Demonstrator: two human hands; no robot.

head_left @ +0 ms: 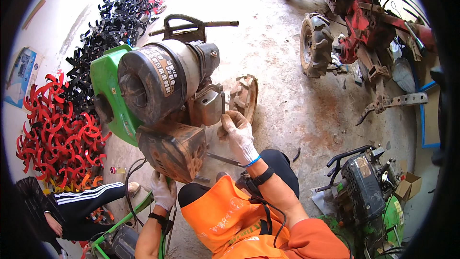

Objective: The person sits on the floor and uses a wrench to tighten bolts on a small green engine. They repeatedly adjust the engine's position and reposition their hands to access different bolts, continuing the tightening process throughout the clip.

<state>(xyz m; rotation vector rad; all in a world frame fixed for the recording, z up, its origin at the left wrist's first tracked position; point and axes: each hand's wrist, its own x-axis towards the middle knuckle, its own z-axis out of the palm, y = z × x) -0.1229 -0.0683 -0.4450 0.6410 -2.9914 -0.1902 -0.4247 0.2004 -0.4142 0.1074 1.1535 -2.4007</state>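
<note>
A small engine [158, 79] with a black round top cover, green housing [110, 67] and silver metal casing [208, 105] stands before me. My right hand [237, 136], in a white glove, has its fingers curled at the lower edge of the silver casing; what they grip is hidden. My left hand [163, 189], also gloved, is curled at the lower left of the rusty box-shaped guard [170, 148], beside cables and a green bar; its grip is unclear. A lugged wheel [244, 96] sits behind the right hand. My orange apron [225, 216] covers my lap.
Piles of red [57, 129] and black blades [91, 48] lie left. A person in dark clothes [72, 206] sits lower left. A red tractor [364, 33] with a large tyre [314, 45] is upper right. Green machinery [369, 201] and a cardboard box [407, 184] are lower right.
</note>
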